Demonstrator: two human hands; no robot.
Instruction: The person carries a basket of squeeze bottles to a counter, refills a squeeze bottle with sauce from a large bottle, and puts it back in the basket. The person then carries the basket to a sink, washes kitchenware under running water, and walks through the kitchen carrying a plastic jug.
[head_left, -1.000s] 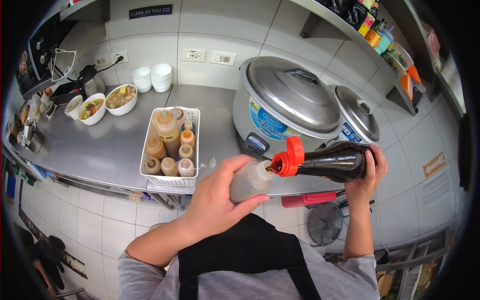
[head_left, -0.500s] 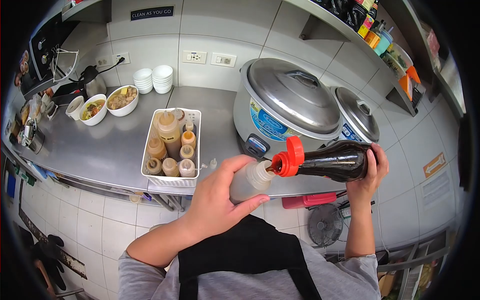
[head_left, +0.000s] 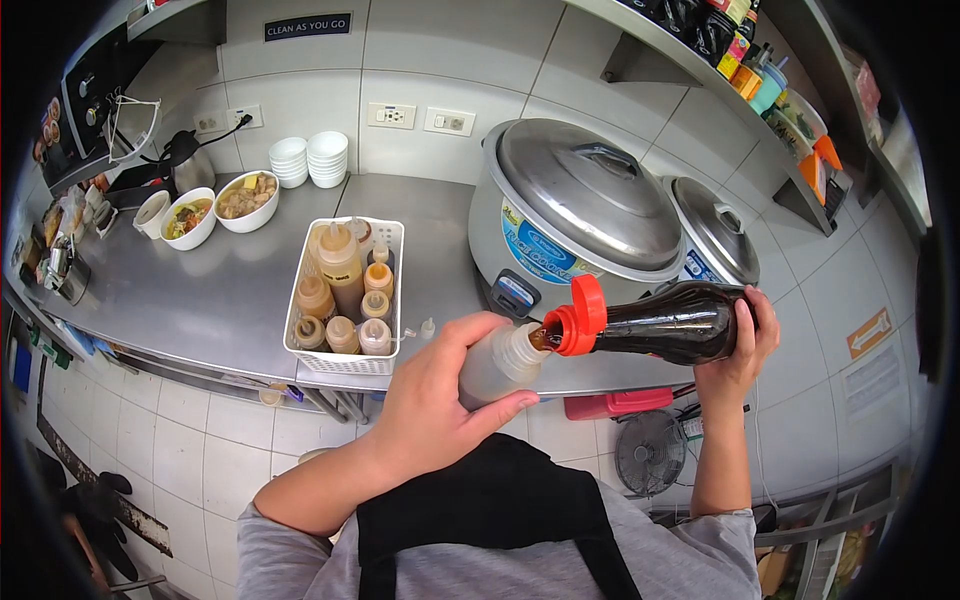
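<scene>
My left hand (head_left: 445, 385) is wrapped round a translucent squeeze bottle (head_left: 500, 365), uncapped and tilted with its neck toward the right. In my right hand (head_left: 740, 345) is a dark sauce bottle (head_left: 670, 325), tipped nearly level, with its red flip cap (head_left: 588, 300) open. The cap's mouth meets the squeeze bottle's neck, and brown liquid shows running between them. A small clear nozzle tip (head_left: 428, 327) stands on the counter just beyond my left hand. Left of it, a white basket (head_left: 345, 366) holds several filled squeeze bottles (head_left: 340, 270).
A large rice cooker (head_left: 580, 210) and a smaller one (head_left: 712, 230) stand behind the bottles. On the steel counter (head_left: 240, 285) are two bowls of food (head_left: 246, 202) and stacked white bowls (head_left: 326, 158). A fan (head_left: 650, 452) and a red container (head_left: 618, 403) sit below the counter edge.
More brown liquid shows at the squeeze bottle's mouth. Both hands and bottles hold nearly the same position, and the view has shifted very slightly.
</scene>
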